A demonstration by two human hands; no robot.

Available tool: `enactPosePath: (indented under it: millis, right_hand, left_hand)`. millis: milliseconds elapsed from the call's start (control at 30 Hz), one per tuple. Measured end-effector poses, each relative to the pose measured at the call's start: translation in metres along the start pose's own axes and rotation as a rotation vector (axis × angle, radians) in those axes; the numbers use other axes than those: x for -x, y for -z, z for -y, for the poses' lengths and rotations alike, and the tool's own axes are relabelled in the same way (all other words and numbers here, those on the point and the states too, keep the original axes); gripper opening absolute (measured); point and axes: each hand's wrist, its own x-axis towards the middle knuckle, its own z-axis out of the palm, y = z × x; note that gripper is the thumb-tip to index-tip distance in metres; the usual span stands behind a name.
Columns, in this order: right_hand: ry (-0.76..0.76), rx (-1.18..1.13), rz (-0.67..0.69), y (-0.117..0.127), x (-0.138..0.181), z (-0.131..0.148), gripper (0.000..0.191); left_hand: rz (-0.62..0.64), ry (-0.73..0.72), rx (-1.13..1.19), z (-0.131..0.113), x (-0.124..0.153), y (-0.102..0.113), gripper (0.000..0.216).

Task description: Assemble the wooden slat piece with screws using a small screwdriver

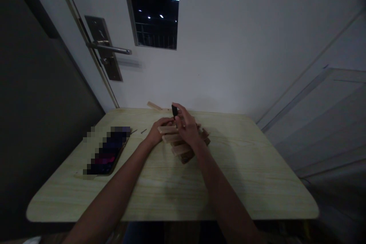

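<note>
A small slatted wooden piece (178, 149) lies on the table under my hands, its pale slats set side by side over darker wood. My right hand (188, 127) is closed around a small screwdriver (174, 110) with a black handle that stands upright over the far slats. Most of its shaft and the tip are hidden by my fingers. On the left side, my left hand (156, 131) grips the end of the slatted piece near the screwdriver; its fingertips are partly covered.
Two loose screws, one of them a dark screw (143, 131), lie left of my hands beside a phone (110, 156) with a blurred screen. A loose wooden slat (154, 105) rests at the table's (257, 183) back edge. Behind stands a white door with a metal handle (110, 48).
</note>
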Motion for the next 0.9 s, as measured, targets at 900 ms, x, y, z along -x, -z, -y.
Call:
enactPosePath:
  millis: [900]
  right_hand:
    - [-0.057,-0.063,-0.052,-0.0034,0.002,-0.0078,0.046]
  left_hand:
    - [-0.004,0.007,0.038,0.0004,0.0001,-0.0014,0.033]
